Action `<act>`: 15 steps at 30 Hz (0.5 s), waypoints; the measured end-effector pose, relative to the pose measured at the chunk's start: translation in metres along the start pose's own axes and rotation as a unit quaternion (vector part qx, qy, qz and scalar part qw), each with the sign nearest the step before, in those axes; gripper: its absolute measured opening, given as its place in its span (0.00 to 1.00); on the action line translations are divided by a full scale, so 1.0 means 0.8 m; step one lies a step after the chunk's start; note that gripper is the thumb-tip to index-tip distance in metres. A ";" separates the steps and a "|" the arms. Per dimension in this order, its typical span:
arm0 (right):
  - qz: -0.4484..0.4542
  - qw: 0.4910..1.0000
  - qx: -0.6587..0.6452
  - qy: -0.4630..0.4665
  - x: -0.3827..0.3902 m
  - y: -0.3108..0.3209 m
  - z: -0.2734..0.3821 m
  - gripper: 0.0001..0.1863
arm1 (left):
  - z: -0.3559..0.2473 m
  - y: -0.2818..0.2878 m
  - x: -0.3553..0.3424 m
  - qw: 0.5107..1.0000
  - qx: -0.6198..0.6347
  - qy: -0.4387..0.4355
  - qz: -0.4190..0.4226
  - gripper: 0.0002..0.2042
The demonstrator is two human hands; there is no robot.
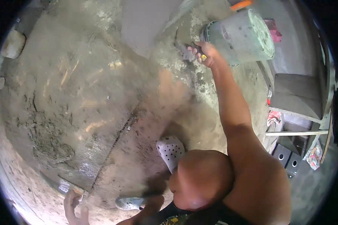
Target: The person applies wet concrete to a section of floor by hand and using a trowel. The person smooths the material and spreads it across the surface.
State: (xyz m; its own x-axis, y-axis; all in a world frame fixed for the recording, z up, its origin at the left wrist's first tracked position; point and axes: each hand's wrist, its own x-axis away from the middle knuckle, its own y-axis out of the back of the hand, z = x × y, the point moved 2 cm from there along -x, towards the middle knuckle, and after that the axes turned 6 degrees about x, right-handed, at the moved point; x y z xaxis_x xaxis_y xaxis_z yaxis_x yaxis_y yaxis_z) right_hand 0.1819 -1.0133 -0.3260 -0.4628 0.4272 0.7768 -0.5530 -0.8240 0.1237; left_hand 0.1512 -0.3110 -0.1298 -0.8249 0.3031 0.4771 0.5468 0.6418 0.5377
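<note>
Head view, right hand (208, 54) clenched on trowel (187, 52) beside grey bucket (240, 35), left hand (73, 206) open on floor (82, 93)

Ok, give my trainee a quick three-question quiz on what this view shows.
1. True or false: the right hand grips a yellow-handled trowel.
2. What does the left hand rest on? A) the bucket B) the floor C) a knee
3. Fill in: the grey bucket lies tipped on its ____.

Key: 1 true. 2 B, it is flat on the cement floor by a small flat tool. 3 side.
</note>
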 end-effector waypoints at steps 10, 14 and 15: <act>0.059 0.968 -0.223 0.094 -0.017 0.045 0.028 0.20 | -0.004 -0.002 0.003 0.998 0.055 0.020 0.018 0.26; -0.054 0.977 -0.166 0.126 -0.013 0.015 0.023 0.13 | 0.008 -0.001 0.013 0.998 0.051 0.032 -0.008 0.24; -0.130 0.982 -0.076 0.114 -0.015 0.016 0.017 0.11 | 0.005 -0.002 0.013 0.998 0.053 0.033 -0.008 0.24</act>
State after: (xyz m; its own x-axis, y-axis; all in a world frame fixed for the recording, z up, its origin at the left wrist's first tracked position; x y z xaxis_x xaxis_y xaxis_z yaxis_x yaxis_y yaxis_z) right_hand 0.1896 -1.0344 -0.3252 -0.4260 0.7029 0.5696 -0.7618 -0.6183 0.1933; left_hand 0.1413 -0.3061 -0.1285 -0.8205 0.2478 0.5152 0.5123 0.7186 0.4703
